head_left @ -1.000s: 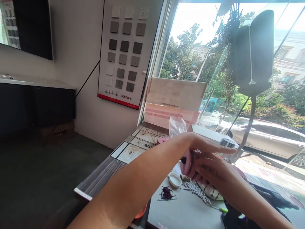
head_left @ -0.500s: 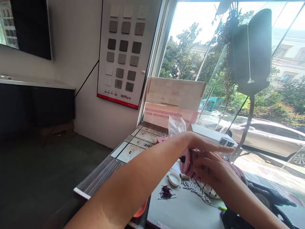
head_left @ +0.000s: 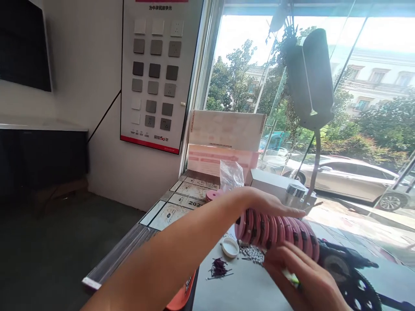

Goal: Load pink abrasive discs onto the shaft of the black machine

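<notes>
A row of pink ribbed discs [head_left: 275, 229], like spools with dark bits between them, is mounted lengthwise on a black machine with a toothed wheel [head_left: 359, 285]. My left hand [head_left: 264, 202] lies across the top and far side of the row, its visible fingers stretched out flat. Just below the near side, my right hand [head_left: 303, 268] has its fingers bent and pressed together; whatever they pinch is hidden. Near it on the table are grey-white beads [head_left: 253, 254], a white round lid [head_left: 230, 247] and a heap of dark purple pins [head_left: 219, 268].
An orange tray [head_left: 181, 298] sits partly under my left forearm. Beyond the row are a clear plastic bag [head_left: 231, 173], a pink disc [head_left: 212, 195], a white box [head_left: 269, 183] and a metal-lidded jar [head_left: 295, 194]. A window and a switch display board [head_left: 155, 99] stand behind.
My right hand has dropped from the pink discs to below their near side, uncovering most of the row. My left hand stays over the top. The camera view has shifted slightly.
</notes>
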The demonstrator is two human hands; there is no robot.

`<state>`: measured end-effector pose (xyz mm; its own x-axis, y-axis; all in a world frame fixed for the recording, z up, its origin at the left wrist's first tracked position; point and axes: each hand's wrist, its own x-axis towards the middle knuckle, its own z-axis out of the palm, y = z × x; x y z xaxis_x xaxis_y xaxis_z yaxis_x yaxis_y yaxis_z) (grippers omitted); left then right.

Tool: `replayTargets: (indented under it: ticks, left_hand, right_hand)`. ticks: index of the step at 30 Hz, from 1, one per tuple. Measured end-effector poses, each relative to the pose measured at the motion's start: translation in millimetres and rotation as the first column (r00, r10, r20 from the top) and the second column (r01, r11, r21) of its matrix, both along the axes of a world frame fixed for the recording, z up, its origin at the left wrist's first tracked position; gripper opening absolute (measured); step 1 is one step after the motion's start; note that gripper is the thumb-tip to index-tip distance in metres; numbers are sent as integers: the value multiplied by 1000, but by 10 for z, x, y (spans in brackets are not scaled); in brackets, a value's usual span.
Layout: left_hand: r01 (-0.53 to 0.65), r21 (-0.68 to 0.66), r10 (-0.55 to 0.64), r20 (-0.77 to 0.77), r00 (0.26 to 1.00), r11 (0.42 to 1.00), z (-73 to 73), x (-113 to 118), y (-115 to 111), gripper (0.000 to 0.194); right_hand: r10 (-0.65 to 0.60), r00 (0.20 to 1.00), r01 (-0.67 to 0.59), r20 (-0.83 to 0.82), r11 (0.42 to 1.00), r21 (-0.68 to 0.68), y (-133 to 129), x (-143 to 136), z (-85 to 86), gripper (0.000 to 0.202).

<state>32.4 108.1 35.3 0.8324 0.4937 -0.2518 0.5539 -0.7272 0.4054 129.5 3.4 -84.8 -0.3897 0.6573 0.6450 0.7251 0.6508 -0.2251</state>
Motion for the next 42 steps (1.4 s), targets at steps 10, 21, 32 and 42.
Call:
replayTargets:
  ticks: [10, 21, 32, 42]
  left_hand:
    - [-31, 336, 11, 62, 998, 941, -192, 58, -182, 75]
    - [-48, 285, 33, 59, 998, 957, -154, 45, -93, 73]
    - [-32, 179, 33, 0, 999, 983, -115, 66, 116, 85]
    - [-24, 291, 71, -152, 986, 956, -4, 175, -80, 61]
  right_hand:
    - [-446, 855, 477, 267, 876, -66, 637, 160, -1205, 19]
    - [-531, 812, 525, 242, 846, 92, 727, 94, -1286, 40]
    - [-120, 947, 16, -299, 944, -328, -115, 242, -186, 21]
    - [-176, 646, -323, -743, 819, -475, 6, 554, 300, 29]
